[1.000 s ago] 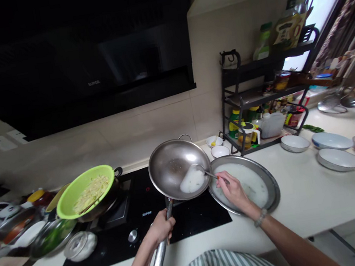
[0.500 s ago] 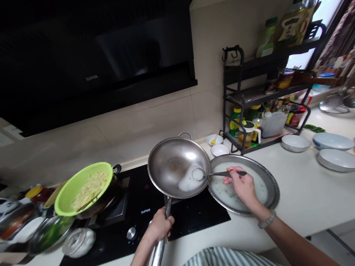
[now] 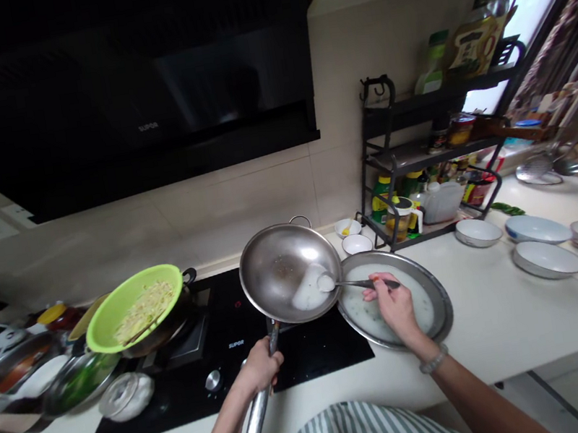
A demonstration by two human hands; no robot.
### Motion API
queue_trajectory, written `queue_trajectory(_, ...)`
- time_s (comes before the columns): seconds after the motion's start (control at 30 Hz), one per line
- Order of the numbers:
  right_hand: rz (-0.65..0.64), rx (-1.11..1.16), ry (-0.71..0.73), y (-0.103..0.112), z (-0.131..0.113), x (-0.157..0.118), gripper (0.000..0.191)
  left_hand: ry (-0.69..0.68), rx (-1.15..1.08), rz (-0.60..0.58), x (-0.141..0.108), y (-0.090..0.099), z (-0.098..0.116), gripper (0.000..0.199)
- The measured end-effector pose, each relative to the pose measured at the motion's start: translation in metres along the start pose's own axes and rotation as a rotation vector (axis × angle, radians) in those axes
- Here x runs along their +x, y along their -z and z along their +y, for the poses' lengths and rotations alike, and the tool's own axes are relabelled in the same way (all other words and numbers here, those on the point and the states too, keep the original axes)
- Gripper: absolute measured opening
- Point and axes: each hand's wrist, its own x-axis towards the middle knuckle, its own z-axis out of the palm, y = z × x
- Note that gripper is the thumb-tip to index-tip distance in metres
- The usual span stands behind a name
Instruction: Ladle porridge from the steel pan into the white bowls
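My left hand is closed round the handle of a steel wok above the black cooktop. The wok tilts to the right, and a pool of thin white liquid lies against its right side. With my right hand I grip the dark handle of a ladle. The ladle's bowl sits at the liquid inside the wok and looks white inside. Beneath my right hand stands a wide metal basin of cloudy white liquid with dark bits, its left rim overlapped by the wok.
On the left, a green bowl of pale shreds with chopsticks rests over a pot, near a lidded jar. Several white bowls stand on the right counter. A black rack holds bottles behind the basin; a range hood hangs above.
The ladle's bowl has shifted slightly right and now looks whiter and fuller. The white pool shows a little larger in the wok. Both hands keep their grips.
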Motion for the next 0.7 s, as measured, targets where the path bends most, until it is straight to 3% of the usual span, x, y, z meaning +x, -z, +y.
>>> queue_trajectory(0.3, 0.037, 0.069, -0.044, 0.001, 0.000, 0.002, 0.032, 0.000, -0.006, 0.001, -0.001, 0.000, 0.001, 0.016)
queue_trajectory(0.47, 0.112, 0.217, -0.085, 0.005, 0.002, 0.006, 0.027, 0.003, 0.006, 0.001, 0.000, 0.000, 0.000, 0.015)
queue_trajectory(0.7, 0.242, 0.350, -0.088, 0.040, -0.009, 0.011, 0.028, 0.020, 0.171, 0.047, -0.008, 0.005, 0.014, 0.016)
